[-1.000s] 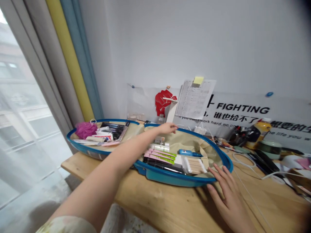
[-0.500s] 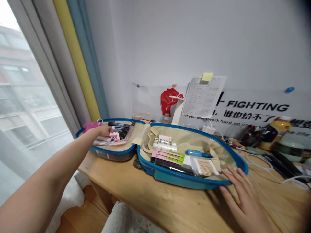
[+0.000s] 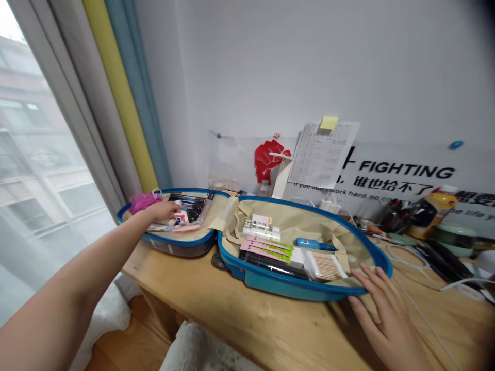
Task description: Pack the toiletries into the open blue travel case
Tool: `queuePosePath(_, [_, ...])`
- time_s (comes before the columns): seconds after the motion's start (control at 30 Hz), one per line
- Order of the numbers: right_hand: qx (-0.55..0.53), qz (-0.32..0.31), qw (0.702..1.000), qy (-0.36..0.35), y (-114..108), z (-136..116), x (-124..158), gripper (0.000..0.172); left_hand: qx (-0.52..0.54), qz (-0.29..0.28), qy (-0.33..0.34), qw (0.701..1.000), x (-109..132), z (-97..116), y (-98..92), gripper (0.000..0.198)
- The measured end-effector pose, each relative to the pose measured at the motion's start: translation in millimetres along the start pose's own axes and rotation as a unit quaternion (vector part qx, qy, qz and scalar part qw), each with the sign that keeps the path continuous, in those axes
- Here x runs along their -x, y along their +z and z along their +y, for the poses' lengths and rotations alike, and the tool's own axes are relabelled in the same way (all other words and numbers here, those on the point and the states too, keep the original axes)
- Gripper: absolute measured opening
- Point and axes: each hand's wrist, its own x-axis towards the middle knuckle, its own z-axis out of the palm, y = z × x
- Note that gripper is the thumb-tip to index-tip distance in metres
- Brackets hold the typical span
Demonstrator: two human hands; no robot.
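A small blue suitcase [image 3: 309, 292] lies open on the wooden desk. Over its left half reaches my left hand [image 3: 164, 210], fingers curled together beside a white, red and blue tube [image 3: 181, 217]; what they hold, if anything, is too small to make out. A pink mesh puff [image 3: 145, 202] and black pens [image 3: 195, 203] lie around it. My right hand [image 3: 382, 304] rests with fingers spread on the right rim. The right half holds pink-green sachets [image 3: 268, 248], a blue bottle [image 3: 314, 244], white tubes [image 3: 263, 234] and a box of cotton swabs [image 3: 327, 266].
Behind the suitcase stand a clear bottle [image 3: 264, 188] and a white stand [image 3: 281, 178] with papers [image 3: 323, 154]. At the right are a yellow bottle [image 3: 431, 211], a green jar [image 3: 456, 238] and white cables [image 3: 410, 257]. Curtains [image 3: 116, 93] hang at the left.
My left hand has shifted slightly within the left half, and its fingers stay curled. My right hand stays on the rim. The view has moved slightly.
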Motion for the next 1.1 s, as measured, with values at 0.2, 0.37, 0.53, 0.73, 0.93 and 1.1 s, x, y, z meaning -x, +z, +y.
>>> queuePosePath(0.2, [0.007, -0.002, 1.000, -0.006, -1.3, -1.5, -1.6, 0.044, 0.042, 0.028, -0.020, 0.999, 9.7, -9.0, -1.8, 0.035])
queuePosePath(0.37, [0.009, 0.008, 1.000, -0.011, -2.8, -3.1, -2.3, 0.042, 0.086, 0.076, -0.036, 0.993, 15.2, -18.3, -2.0, 0.041])
queuePosePath(0.53, [0.012, 0.011, 1.000, -0.015, -2.6, -3.3, -3.1, 0.043, 0.185, 0.171, -0.054, 0.966, 15.6, -9.7, -12.7, 0.044])
queuePosePath(0.73, [0.015, 0.006, 1.000, -0.017, -3.2, -3.7, -2.6, 0.043, 0.262, 0.288, 0.006, 0.921, 3.9, 54.4, -69.1, 0.048])
queuePosePath(0.93, [0.007, -0.003, 1.000, -0.008, -2.4, -3.5, -1.1, 0.045, 0.276, 0.234, 0.187, 0.913, -22.3, 178.1, -115.0, 0.035])
queuePosePath(1.1, [0.014, 0.002, 1.000, -0.017, -3.6, -5.6, -0.6, 0.043, 0.282, 0.142, 0.309, 0.897, -56.7, 288.3, -96.3, 0.025])
